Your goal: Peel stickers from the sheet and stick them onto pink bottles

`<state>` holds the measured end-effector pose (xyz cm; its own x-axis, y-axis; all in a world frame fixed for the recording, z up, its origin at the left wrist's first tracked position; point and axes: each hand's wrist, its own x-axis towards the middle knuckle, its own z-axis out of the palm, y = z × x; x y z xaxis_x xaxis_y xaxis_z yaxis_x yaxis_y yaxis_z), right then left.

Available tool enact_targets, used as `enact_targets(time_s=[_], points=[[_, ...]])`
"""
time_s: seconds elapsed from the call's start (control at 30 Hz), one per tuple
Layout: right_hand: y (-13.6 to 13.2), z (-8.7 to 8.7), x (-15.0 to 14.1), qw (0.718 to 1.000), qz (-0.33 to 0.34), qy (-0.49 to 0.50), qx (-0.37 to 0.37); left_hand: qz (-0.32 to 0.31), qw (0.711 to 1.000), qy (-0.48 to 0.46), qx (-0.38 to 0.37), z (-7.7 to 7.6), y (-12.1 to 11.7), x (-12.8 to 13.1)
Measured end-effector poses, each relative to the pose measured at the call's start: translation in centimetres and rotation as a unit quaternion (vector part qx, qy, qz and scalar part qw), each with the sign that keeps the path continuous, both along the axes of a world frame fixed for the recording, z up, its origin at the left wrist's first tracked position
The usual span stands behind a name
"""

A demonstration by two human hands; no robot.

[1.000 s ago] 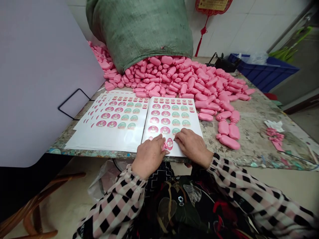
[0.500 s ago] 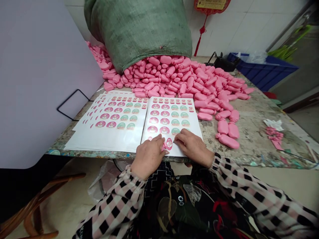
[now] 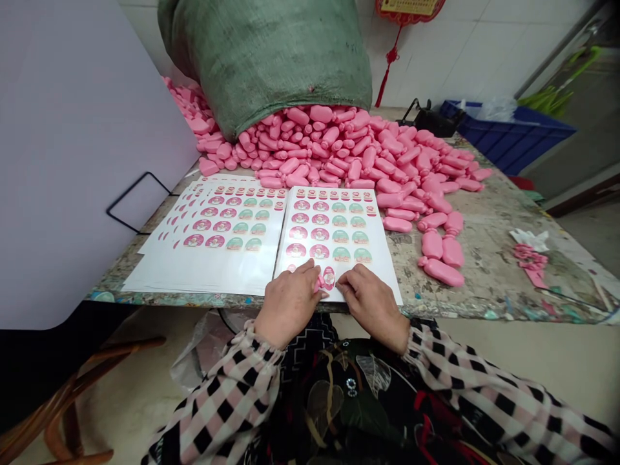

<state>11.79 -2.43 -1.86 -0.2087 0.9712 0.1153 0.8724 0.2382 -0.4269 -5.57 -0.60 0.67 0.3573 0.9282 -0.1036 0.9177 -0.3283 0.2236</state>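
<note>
A small pink plastic bottle [image 3: 325, 280] with a round sticker on its face lies at the near edge of a sticker sheet [image 3: 334, 226]. My left hand [image 3: 289, 303] curls around its left side, fingers closed on it. My right hand [image 3: 372, 300] presses its fingertips against the bottle's right side and the sheet. A second stack of sticker sheets [image 3: 217, 232] lies to the left. Behind them, a large heap of identical pink bottles [image 3: 358, 155] spills from a green woven sack [image 3: 271, 58].
A white board [image 3: 72, 142] with a black wire stand leans at the left. A few loose pink bottles [image 3: 443, 255] lie right of the sheet. A blue crate [image 3: 508, 139] stands at the far right, pink scraps [image 3: 530, 261] nearer. A wooden chair [image 3: 68, 413] is below left.
My right hand has slid slightly toward me and closer to the bottle. The view has tilted a little; the left hand and bottle stay put.
</note>
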Motion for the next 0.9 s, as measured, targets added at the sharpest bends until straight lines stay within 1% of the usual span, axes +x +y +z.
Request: enact_targets(time_s=[0.13,0.3,0.37,0.73,0.9], points=[[0.0,0.0,-0.1,1.000,0.000,-0.005,-0.002,-0.001,1.000,0.005,-0.003,0.1,0.0,0.1],[0.9,0.1,-0.2,0.999,-0.044,-0.022,0.010,-0.016,1.000,0.001,0.014,-0.1,0.0,-0.1],[1.3,0.1,-0.2,0.998,-0.052,-0.029,0.011,-0.018,1.000,0.002,0.018,-0.2,0.0,-0.1],[2.9,0.0,-0.6,0.998,-0.061,-0.030,0.010,-0.014,1.000,0.010,0.001,0.2,0.1,0.0],[2.6,0.2,0.0,0.998,-0.048,-0.029,-0.008,-0.011,1.000,0.006,-0.006,0.2,0.0,0.0]])
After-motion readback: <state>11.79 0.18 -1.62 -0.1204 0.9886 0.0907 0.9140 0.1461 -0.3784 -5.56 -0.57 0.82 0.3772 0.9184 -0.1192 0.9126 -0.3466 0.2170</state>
